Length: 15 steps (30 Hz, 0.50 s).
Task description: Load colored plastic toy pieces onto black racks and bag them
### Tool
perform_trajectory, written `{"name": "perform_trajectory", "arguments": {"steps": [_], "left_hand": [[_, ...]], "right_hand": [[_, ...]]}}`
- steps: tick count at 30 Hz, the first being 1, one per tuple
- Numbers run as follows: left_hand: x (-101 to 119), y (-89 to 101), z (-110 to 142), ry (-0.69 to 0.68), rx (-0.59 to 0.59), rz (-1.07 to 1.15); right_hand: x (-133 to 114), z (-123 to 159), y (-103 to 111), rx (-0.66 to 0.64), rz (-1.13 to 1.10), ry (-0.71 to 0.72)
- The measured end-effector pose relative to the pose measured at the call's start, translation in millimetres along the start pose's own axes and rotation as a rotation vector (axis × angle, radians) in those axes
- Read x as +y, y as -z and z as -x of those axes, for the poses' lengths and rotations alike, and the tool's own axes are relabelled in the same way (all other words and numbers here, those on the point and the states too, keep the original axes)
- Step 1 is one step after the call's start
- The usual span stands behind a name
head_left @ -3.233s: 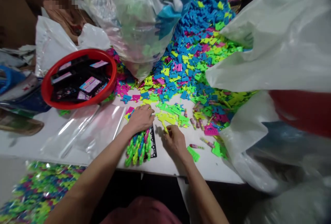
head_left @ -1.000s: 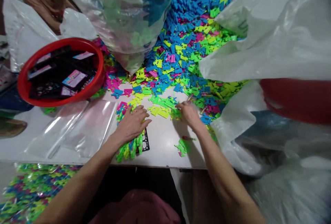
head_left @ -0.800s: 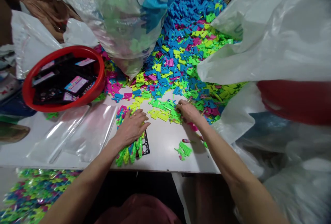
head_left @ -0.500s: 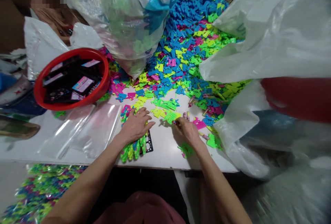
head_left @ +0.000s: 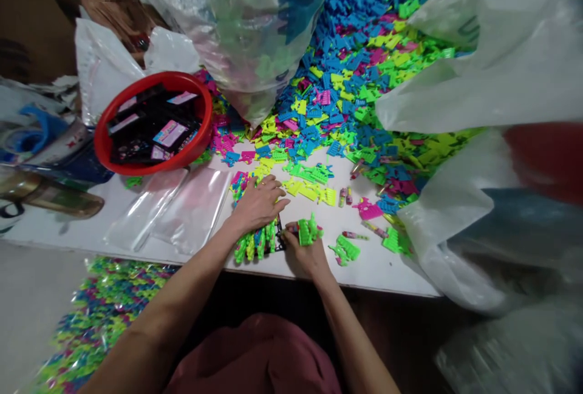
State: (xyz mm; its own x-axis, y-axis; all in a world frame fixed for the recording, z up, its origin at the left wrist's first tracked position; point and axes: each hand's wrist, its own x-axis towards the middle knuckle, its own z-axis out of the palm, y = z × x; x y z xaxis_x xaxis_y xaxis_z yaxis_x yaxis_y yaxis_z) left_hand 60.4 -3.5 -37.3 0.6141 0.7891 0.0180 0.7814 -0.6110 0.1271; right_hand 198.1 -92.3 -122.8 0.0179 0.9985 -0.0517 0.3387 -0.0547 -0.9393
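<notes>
My left hand (head_left: 259,203) lies flat with its fingers apart over packed rows of colourful plastic pieces (head_left: 255,242). Those rows sit on a black holed frame (head_left: 279,239), whose right edge shows beside them. Just right of the frame, my right hand (head_left: 307,254) is closed on a bright green plastic piece (head_left: 310,230) that has a comb-like ribbed part. Its fingertips are close to the frame's edge and partly hidden. Another green piece (head_left: 346,250) rests on the table to the right, near a thin printed stick (head_left: 355,235).
A large heap of blue, pink, yellow and green pieces (head_left: 346,60) covers the back. Clear plastic bags (head_left: 195,212) lie left, below a red basin (head_left: 102,139) of black packs. White sacks (head_left: 437,90) crowd the right; a bottle (head_left: 68,200) lies far left.
My right hand has moved left and nearer to me, bringing the green piece from the loose pieces to the frame's right edge. My left hand stays on the rows. The view has shifted.
</notes>
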Motion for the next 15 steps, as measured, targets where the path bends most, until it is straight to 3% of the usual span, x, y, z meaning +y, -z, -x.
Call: {"name": "perform_trajectory", "arguments": {"steps": [4, 9, 12, 15], "left_hand": [[0.0, 0.3, -0.5, 0.015, 0.007, 0.015], [2.6, 2.7, -0.4, 0.023, 0.014, 0.017], [4.1, 5.0, 1.9, 0.0, 0.011, -0.011], [3.4, 5.2, 3.7, -0.065, 0.003, -0.02]], "right_hand": [[-5.6, 1.7, -5.4, -0.059, 0.335, 0.046], [-30.8, 0.5, -16.6, -0.184, 0.729, -0.043], [-34.0, -1.4, -14.1, -0.215, 0.687, -0.012], [-18.6, -1.3, 17.8, -0.283, 0.444, 0.107]]}}
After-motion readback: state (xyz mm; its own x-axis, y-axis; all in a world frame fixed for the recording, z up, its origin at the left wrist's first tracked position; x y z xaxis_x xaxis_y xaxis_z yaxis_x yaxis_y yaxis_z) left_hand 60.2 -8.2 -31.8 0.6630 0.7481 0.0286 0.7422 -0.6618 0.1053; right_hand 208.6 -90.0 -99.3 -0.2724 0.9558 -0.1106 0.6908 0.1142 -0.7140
